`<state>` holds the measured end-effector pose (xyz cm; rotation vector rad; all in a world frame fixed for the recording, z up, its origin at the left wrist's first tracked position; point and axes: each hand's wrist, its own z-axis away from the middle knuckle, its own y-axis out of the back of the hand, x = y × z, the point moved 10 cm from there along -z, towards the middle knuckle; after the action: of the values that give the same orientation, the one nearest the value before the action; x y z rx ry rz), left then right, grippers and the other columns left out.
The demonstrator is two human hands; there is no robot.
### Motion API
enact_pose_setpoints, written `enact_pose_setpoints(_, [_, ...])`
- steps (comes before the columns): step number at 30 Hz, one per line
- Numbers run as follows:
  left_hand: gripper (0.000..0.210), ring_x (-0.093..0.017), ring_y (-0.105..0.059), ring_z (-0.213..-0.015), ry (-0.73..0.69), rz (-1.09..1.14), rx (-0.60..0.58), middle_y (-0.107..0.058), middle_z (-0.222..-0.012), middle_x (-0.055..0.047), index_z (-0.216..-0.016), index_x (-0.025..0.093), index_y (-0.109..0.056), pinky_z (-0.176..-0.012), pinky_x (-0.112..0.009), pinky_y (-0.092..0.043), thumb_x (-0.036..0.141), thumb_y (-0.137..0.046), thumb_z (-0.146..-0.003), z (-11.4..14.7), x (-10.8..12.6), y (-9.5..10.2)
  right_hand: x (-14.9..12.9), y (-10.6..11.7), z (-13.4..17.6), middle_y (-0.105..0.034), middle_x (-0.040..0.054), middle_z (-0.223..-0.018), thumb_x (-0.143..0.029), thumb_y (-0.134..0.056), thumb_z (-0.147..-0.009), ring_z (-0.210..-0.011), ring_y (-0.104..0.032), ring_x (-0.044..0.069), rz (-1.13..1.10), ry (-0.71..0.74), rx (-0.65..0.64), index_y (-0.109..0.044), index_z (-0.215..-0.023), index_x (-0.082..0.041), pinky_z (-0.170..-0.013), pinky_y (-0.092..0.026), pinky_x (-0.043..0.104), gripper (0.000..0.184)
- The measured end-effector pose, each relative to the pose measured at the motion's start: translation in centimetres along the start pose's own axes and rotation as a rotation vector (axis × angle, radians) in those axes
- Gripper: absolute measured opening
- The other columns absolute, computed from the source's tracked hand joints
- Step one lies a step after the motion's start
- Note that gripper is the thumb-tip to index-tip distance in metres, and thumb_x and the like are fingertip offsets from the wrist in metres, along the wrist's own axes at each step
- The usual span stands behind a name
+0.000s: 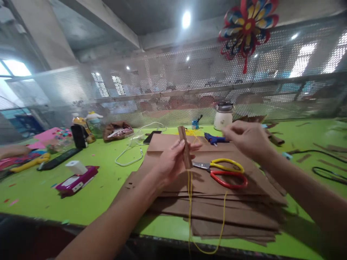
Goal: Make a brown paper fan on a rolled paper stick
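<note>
Cardboard piece (187,154) apparently tilts up-left.

A round ceiling lamp (186,20) glares at top centre, its halo hazing the grey concrete ceiling (159,16) around it. Daylight burns out the window (17,68) at the left edge, and white patches shine through the mesh screen (162,79) at upper right. The green table (105,175) looks bright, with soft shadow at lower right; the bottom edge falls dark. The right hand (251,139) is motion-blurred, and wide-angle distortion stretches the frame's sides.
</note>
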<state>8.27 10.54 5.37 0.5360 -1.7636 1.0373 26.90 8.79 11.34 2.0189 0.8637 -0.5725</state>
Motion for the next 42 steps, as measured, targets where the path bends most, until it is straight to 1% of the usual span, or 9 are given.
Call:
enact_pose_setpoints(1, [0.018,-0.018,-0.058,-0.099,-0.030,-0.016,0.015,-0.067,-0.104,-0.009,-0.088,0.015,-0.062,-0.085,-0.032,-0.042,0.030,-0.054,-0.085,0.0,0.2,0.1,-1.9,-1.1,0.9,-0.062,0.0056,-0.063,-0.036,-0.055,-0.079,-0.062,-0.054,0.018,-0.007,0.045,-0.002,-0.061,-0.062,-0.019,-0.056,-0.037,0.030,0.025])
enact_pose_setpoints(4, [0.021,-0.015,-0.059,-0.091,-0.066,-0.030,0.031,-0.067,-0.098,-0.007,-0.093,0.015,-0.065,-0.083,-0.029,-0.041,0.030,-0.061,-0.080,0.1,0.1,0.0,-5.8,-6.9,3.8,-0.064,0.0033,-0.068,-0.037,-0.053,-0.082,-0.058,-0.052,0.014,-0.107,0.113,-0.285,-0.065,-0.075,-0.019,-0.054,-0.036,0.027,0.023])
enact_pose_setpoints(7, [0.022,-0.012,-0.059,-0.077,-0.038,-0.012,0.024,-0.066,-0.084,-0.004,-0.090,0.013,-0.066,-0.077,-0.025,-0.043,0.029,-0.066,-0.075,0.5,-0.5,-0.4,-6.9,-9.0,5.3,-0.059,0.0010,-0.062,-0.041,-0.050,-0.083,-0.053,-0.046,0.013,-0.149,0.134,-0.315,-0.062,-0.070,-0.019,-0.049,-0.031,0.026,0.028])
enact_pose_setpoints(10, [0.024,-0.011,-0.059,-0.074,-0.040,0.012,0.019,-0.065,-0.081,-0.004,-0.090,0.012,-0.066,-0.073,-0.024,-0.044,0.029,-0.068,-0.073,0.8,-0.4,-0.7,-6.7,-9.0,5.8,-0.054,-0.0002,-0.056,-0.035,-0.049,-0.084,-0.051,-0.043,0.012,-0.174,0.131,-0.246,-0.056,-0.062,-0.018,-0.048,-0.031,0.025,0.029])
enact_pose_setpoints(15, [0.023,-0.012,-0.060,-0.068,-0.088,-0.023,0.019,-0.066,-0.076,-0.004,-0.091,0.014,-0.062,-0.064,-0.024,-0.046,0.030,-0.065,-0.076,0.8,0.9,-0.7,-7.3,-9.1,6.6,-0.053,-0.0008,-0.054,-0.031,-0.043,-0.088,-0.049,-0.043,0.011,-0.182,0.159,-0.281,-0.055,-0.065,-0.018,-0.049,-0.031,0.025,0.029])
enact_pose_setpoints(20, [0.020,-0.011,-0.059,-0.061,-0.133,-0.044,0.102,-0.065,-0.067,-0.003,-0.077,0.013,-0.058,-0.062,-0.024,-0.046,0.032,-0.064,-0.076,0.9,1.2,-0.2,-7.8,-8.9,7.1,-0.055,0.0002,-0.059,-0.026,-0.044,-0.087,-0.051,-0.042,0.011,-0.058,0.220,-0.197,-0.060,-0.075,-0.017,-0.051,-0.028,0.024,0.022])
enact_pose_setpoints(23, [0.019,-0.010,-0.057,-0.056,-0.130,-0.045,0.143,-0.063,-0.062,-0.002,-0.075,0.013,-0.057,-0.057,-0.021,-0.044,0.031,-0.065,-0.075,1.0,0.9,-0.1,-7.7,-9.1,7.4,-0.055,0.0007,-0.061,-0.026,-0.043,-0.088,-0.053,-0.042,0.011,-0.011,0.240,-0.161,-0.057,-0.071,-0.016,-0.053,-0.028,0.025,0.024])
enact_pose_setpoints(37, [0.013,-0.009,-0.058,-0.071,-0.178,0.045,0.182,-0.063,-0.074,-0.002,-0.077,0.013,-0.059,-0.070,-0.020,-0.046,0.025,-0.062,-0.078,0.7,1.3,1.1,-6.7,-10.2,7.6,-0.057,0.0006,-0.060,-0.027,-0.039,-0.090,-0.051,-0.044,0.011,0.056,0.194,-0.228,-0.053,-0.072,-0.017,-0.052,-0.026,0.025,0.025])
enact_pose_setpoints(42, [0.016,-0.008,-0.055,-0.064,-0.171,0.033,0.097,-0.058,-0.068,0.000,-0.073,0.013,-0.057,-0.064,-0.020,-0.045,0.026,-0.058,-0.082,0.7,1.4,0.3,-6.9,-10.5,8.2,-0.060,0.0025,-0.063,-0.028,-0.039,-0.090,-0.054,-0.049,0.013,0.067,0.188,-0.233,-0.053,-0.076,-0.017,-0.055,-0.029,0.025,0.022])
